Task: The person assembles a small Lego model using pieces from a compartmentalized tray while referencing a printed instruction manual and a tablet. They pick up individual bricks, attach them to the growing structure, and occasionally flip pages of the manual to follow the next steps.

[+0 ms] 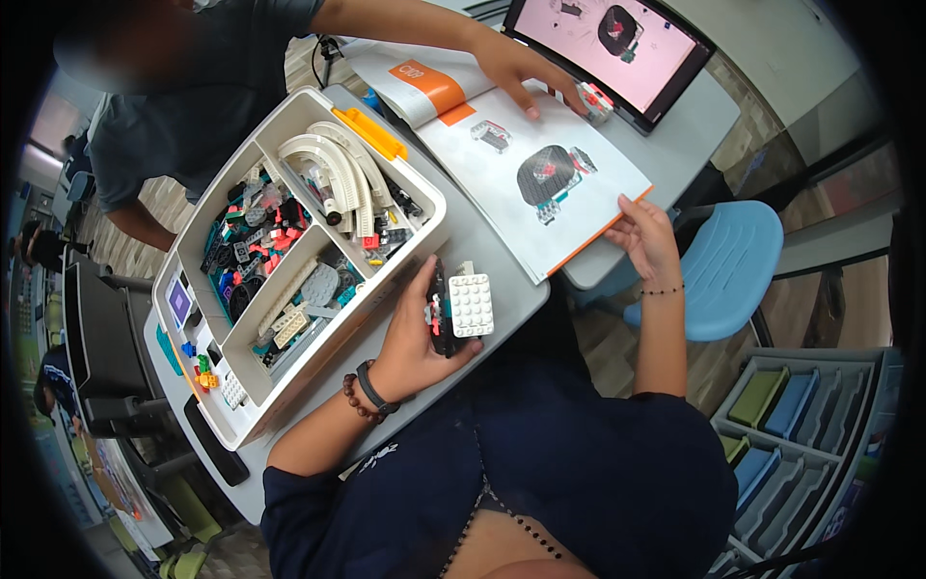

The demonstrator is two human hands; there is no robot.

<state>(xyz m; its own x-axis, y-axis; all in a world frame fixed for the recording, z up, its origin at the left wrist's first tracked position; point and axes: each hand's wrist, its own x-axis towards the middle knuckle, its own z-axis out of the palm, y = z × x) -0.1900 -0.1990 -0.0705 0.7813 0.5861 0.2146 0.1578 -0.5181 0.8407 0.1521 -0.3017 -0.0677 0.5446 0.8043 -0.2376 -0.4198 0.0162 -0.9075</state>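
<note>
My left hand [410, 338] is wrapped round a toy brick assembly [472, 305], a white studded plate joined to black and coral parts. It is held up in front of my chest, beside the table edge. With closed fingers, my right hand [644, 239] grips the right edge of an open instruction booklet [482, 188]. Its page pictures a round dark model with coral and teal pieces. Another person's hand [531, 72] rests over the booklet's far edge, next to a small grey and coral brick piece [595, 102].
A white divided bin [318, 386] of loose bricks and curved white pieces stands on the grey table [526, 287] to my left. A screen [666, 43] stands beyond the booklet. A blue chair [738, 270] and a rack of trays [810, 434] are at right.
</note>
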